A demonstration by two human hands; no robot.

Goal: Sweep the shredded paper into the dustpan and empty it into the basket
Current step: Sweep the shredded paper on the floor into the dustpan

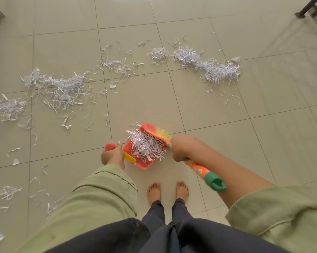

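Left hand (112,155): fingers curled round the handle of the red dustpan (144,164). Right hand (179,148): wrapped round the orange brush (199,168), its bristle head lying over the pan's far edge. Pan: heaped with shredded paper (145,146), just ahead of bare feet (167,191). Further paper clumps lie scattered across the tiled floor (217,115), left, centre and right. Basket not in view.

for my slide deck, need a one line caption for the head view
Left hand holds red dustpan of shredded paper; right hand grips brush.
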